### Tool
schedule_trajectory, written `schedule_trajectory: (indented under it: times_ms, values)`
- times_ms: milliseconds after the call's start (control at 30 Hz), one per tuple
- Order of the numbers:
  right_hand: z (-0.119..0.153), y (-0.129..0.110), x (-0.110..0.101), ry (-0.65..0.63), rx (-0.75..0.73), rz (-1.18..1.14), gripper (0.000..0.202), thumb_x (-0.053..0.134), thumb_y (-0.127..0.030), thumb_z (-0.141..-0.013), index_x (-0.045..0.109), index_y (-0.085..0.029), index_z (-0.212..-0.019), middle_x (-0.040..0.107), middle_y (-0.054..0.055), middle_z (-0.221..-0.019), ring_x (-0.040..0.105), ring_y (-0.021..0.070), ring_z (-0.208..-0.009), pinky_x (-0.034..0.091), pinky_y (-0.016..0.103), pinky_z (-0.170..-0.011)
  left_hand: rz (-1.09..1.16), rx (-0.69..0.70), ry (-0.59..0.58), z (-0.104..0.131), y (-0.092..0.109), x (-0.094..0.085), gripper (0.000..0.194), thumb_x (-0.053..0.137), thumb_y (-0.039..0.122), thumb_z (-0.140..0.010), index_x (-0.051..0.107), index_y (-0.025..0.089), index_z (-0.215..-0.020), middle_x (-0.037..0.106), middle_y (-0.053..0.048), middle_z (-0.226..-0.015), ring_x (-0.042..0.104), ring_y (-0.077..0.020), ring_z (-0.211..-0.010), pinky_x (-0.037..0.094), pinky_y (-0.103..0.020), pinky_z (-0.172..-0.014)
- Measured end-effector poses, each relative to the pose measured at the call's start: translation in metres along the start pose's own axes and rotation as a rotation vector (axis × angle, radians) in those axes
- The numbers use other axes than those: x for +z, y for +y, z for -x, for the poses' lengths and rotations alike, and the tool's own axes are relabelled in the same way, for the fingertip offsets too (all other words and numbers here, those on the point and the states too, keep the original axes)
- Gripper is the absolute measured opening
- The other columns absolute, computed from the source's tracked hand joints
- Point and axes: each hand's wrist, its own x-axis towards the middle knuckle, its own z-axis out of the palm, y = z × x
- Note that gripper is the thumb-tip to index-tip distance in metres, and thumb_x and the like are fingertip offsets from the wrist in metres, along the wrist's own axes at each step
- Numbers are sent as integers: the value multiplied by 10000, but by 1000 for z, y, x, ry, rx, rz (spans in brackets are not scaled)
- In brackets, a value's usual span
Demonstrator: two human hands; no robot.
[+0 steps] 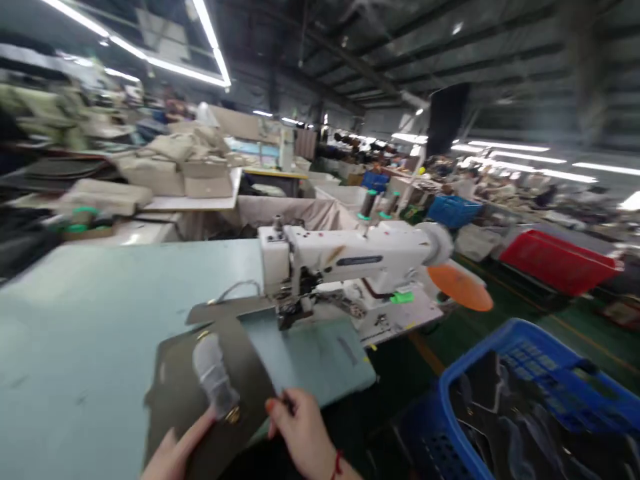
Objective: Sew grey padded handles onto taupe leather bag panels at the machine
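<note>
A dark olive-brown flat panel, which looks like a bag piece, lies on the pale blue sewing table. A handle wrapped in whitish film with gold-coloured metal fittings is on it. My left hand rests on the panel with fingers stretched, one fingertip touching the handle's lower end. At the panel's right edge, my right hand has its fingers pressed together; a small dark thing shows between them, its kind unclear. The panel's far end reaches towards the needle area of a white sewing machine.
On the right, a blue plastic basket holds dark pieces with film-wrapped handles. An orange disc sits by the machine's right end. Behind stand a red bin, thread cones and beige stacked pieces.
</note>
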Motion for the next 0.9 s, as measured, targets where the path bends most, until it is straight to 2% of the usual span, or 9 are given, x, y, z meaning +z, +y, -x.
schedule_trajectory:
  times_ms: [33, 100, 200, 367, 533, 667, 767, 900]
  values:
    - [-10, 0, 2, 5, -20, 24, 455, 538, -534, -856, 540, -151, -610, 527, -13, -524, 479, 115, -538, 344, 232, -565, 81, -69, 27, -3, -2, -5, 253, 560, 298, -853, 574, 225, -1095, 699, -52, -939, 677, -229, -838, 573, -349, -730]
    - [-29, -4, 3, -25, -38, 43, 452, 539, -518, -862, 521, -153, -595, 531, -9, -527, 474, 113, -539, 333, 231, -563, 393, -196, 21, -16, 1, -8, 364, 650, 242, -758, 560, 224, -1110, 718, -43, -911, 690, -243, -822, 579, -343, -721]
    - [-53, -14, 0, -36, -32, 53, 431, 542, -502, -865, 528, -160, -604, 511, -16, -510, 452, 110, -514, 322, 232, -544, 557, -196, -26, -43, 16, -2, 434, 747, 216, -670, 577, 204, -1069, 726, -37, -921, 693, -218, -776, 584, -305, -690]
    - [-89, -19, -7, -30, -79, 62, 435, 502, -446, -902, 552, -166, -573, 550, 3, -588, 493, 120, -589, 348, 241, -604, 507, -117, -136, -93, 41, 8, 374, 750, 212, -684, 626, 170, -1034, 730, -54, -949, 694, -217, -793, 592, -315, -719]
    - [-115, -15, -10, -19, -71, -2, 385, 498, -391, -910, 600, -168, -613, 582, 5, -631, 499, 122, -610, 359, 248, -621, 452, -149, -183, -131, 51, 14, 324, 704, 153, -706, 642, 150, -1024, 736, -60, -897, 697, -219, -768, 603, -342, -718]
    - [-126, -11, -9, 30, -64, -30, 397, 518, -386, -897, 593, -173, -571, 558, -6, -582, 486, 116, -568, 349, 249, -591, 406, -162, -239, -152, 51, 18, 243, 681, 142, -717, 656, 130, -959, 733, -76, -885, 701, -230, -764, 602, -375, -748]
    - [-130, -9, -8, 70, -70, -41, 420, 519, -400, -897, 599, -174, -551, 574, -1, -583, 520, 122, -597, 368, 250, -625, 399, -163, -294, -163, 48, 20, 250, 684, 149, -720, 655, 141, -968, 731, -78, -899, 699, -242, -801, 595, -391, -777]
    - [-131, -7, -6, 110, -59, -41, 435, 516, -431, -894, 623, -174, -560, 590, 11, -600, 542, 132, -630, 383, 251, -645, 371, -167, -320, -174, 47, 21, 163, 692, 135, -700, 663, 121, -860, 733, -76, -829, 698, -223, -729, 608, -355, -710]
